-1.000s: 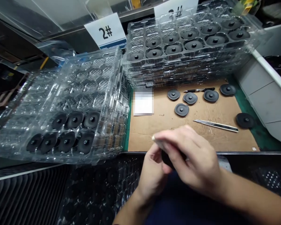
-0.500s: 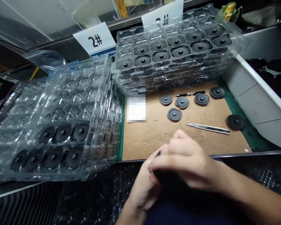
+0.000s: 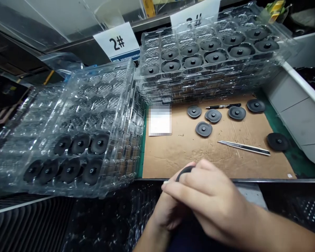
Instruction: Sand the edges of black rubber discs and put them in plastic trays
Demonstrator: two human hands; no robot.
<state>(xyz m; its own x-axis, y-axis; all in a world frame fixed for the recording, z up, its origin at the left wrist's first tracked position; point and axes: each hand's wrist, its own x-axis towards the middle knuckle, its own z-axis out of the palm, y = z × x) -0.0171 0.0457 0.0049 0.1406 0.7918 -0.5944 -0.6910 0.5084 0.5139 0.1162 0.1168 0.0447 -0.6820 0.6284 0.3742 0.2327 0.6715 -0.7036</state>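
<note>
Both hands are together at the front edge of the cardboard. Between them shows the curved rim of a black disc point(image 3: 184, 172); the rest of it is hidden by fingers. My right hand point(image 3: 212, 196) lies over it with curled fingers. From beneath and behind, my left hand point(image 3: 170, 206) closes on the same piece, its fingers mostly covered. Several similar dark discs with a small central stub lie on the cardboard, among them one disc point(image 3: 204, 129) nearest the hands. A slim utility knife point(image 3: 244, 148) rests to the right, beyond my right hand.
Clear plastic trays point(image 3: 132, 140) are stacked at left, partly filled with black discs. Another tray stack point(image 3: 207, 78) stands at the back. A pen point(image 3: 223, 106) and white paper point(image 3: 160, 120) lie on the cardboard point(image 3: 170, 154). A white side panel point(image 3: 294, 108) borders the right.
The view has shifted slightly, so the bench things appear farther right. The hands stay together, and more of the black disc's rim now shows between them.
</note>
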